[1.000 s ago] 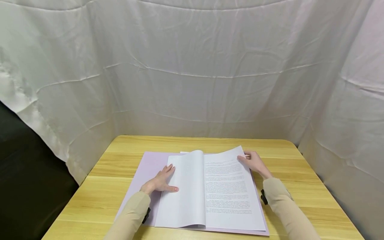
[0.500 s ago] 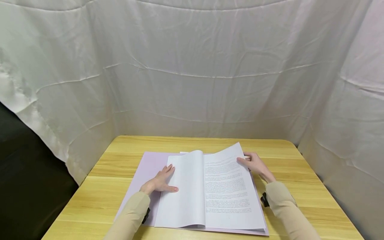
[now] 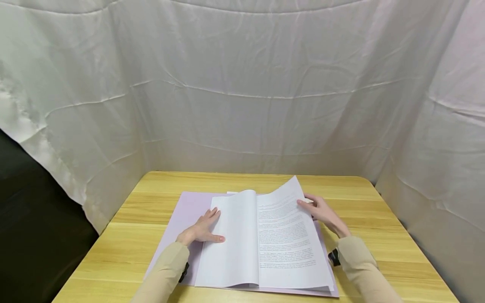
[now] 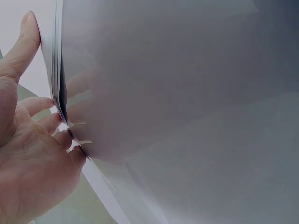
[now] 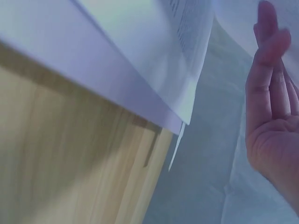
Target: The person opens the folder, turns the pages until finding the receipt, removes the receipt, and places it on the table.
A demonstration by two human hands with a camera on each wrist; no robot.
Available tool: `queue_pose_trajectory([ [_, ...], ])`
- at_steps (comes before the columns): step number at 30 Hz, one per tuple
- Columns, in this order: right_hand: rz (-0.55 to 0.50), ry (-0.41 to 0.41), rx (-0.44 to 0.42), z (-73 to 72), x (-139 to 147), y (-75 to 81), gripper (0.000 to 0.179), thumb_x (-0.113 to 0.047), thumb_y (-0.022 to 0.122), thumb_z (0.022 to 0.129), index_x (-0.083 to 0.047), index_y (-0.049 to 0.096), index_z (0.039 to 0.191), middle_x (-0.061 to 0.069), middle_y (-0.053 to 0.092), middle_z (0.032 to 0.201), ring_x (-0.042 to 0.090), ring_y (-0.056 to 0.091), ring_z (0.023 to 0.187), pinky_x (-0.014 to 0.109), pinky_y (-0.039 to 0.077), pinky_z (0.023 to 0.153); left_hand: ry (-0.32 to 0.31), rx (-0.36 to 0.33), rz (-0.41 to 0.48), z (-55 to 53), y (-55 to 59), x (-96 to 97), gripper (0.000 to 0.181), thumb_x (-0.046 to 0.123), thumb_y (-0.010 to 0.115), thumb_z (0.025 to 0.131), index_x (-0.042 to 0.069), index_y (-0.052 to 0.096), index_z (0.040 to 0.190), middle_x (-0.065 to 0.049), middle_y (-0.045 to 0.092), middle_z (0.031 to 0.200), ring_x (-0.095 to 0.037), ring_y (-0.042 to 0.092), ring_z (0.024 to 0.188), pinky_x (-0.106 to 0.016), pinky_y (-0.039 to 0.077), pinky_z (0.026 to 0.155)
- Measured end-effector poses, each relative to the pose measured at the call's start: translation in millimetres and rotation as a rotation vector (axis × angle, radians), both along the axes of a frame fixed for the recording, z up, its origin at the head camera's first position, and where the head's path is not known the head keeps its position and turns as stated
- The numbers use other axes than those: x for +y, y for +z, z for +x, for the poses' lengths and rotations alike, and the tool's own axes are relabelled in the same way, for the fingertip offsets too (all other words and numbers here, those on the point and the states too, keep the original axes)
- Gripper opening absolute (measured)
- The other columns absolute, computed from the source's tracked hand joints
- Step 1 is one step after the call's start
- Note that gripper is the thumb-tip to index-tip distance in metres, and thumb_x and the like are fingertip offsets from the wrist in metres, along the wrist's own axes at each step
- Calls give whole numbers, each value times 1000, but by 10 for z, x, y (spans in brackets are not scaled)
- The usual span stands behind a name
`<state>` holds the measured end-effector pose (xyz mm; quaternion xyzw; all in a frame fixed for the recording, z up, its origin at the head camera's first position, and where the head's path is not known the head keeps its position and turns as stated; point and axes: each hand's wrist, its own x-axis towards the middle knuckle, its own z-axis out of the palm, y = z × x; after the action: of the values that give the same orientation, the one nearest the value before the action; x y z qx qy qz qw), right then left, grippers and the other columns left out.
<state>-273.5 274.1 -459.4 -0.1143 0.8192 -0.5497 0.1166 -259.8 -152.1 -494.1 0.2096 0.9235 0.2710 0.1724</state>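
Observation:
A paper booklet with a stack of turned pages (image 3: 231,244) on its left side lies open in a lilac folder (image 3: 191,210). My left hand (image 3: 202,230) rests spread at the outer left edge of that stack, thumb over the blank page. The left wrist view has its fingertips (image 4: 58,116) along the page edges. On the right, a printed page (image 3: 284,244) bends up at its far corner. My right hand (image 3: 322,212) pinches this page by its outer edge below the raised corner. In the right wrist view the thumb and index fingertip come together (image 5: 273,46).
The folder lies on a wooden table (image 3: 132,219) near the front edge. A white slip (image 3: 232,192) peeks out at the folder's far edge. Pale curtains (image 3: 265,105) enclose the table at the back and sides, with a dark area (image 3: 34,227) at the left.
The printed page's far right corner has risen and moved left. My right hand has shifted slightly left with it; the left hand has stayed in place.

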Motion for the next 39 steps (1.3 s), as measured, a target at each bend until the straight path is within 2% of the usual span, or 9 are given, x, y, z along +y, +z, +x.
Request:
queue_pose_trajectory([
  [5,-18,24,-4,74,-56,40,59,-35,51,106,-2,38,153,28,71,115,17,73,78,33,61,65,-1,-4,5,1,-1,-8,107,46,78,85,-6,19,157,-28,8,167,-51,4,154,-65,6,126],
  [12,-60,28,-46,169,-134,99,66,-39,44,108,0,25,157,30,63,127,20,73,84,35,61,72,-9,-1,15,8,-14,-32,108,49,77,84,-7,19,157,-28,8,167,-52,4,154,-66,6,126],
  [18,-76,44,-60,232,-204,121,69,-42,39,109,1,18,159,30,61,129,21,73,87,34,61,73,-8,3,23,15,-11,-29,108,47,77,84,-8,19,157,-29,8,167,-52,4,154,-66,6,126],
  [27,-102,142,-32,288,-295,139,64,-47,19,110,-8,18,161,37,58,131,25,76,84,33,61,71,15,3,40,16,-23,-31,108,44,80,83,-6,19,157,-27,9,167,-50,4,155,-64,5,127],
  [32,-87,139,-27,312,-344,150,67,-52,11,109,-11,17,162,38,51,141,28,77,88,35,62,75,6,13,68,8,-22,-37,108,44,79,83,-7,19,157,-28,10,167,-51,5,154,-66,6,126],
  [35,-80,114,-34,330,-376,166,71,-55,11,108,-11,18,162,37,46,147,26,77,87,34,63,75,1,9,91,7,-15,-41,109,45,79,83,-8,19,157,-29,10,167,-51,4,154,-67,5,125],
  [39,-77,120,-31,350,-417,187,71,-55,10,108,-10,18,162,37,43,149,25,77,86,34,63,75,-4,9,125,6,-13,-54,109,47,78,84,-8,18,157,-29,10,166,-51,3,154,-68,4,125],
])
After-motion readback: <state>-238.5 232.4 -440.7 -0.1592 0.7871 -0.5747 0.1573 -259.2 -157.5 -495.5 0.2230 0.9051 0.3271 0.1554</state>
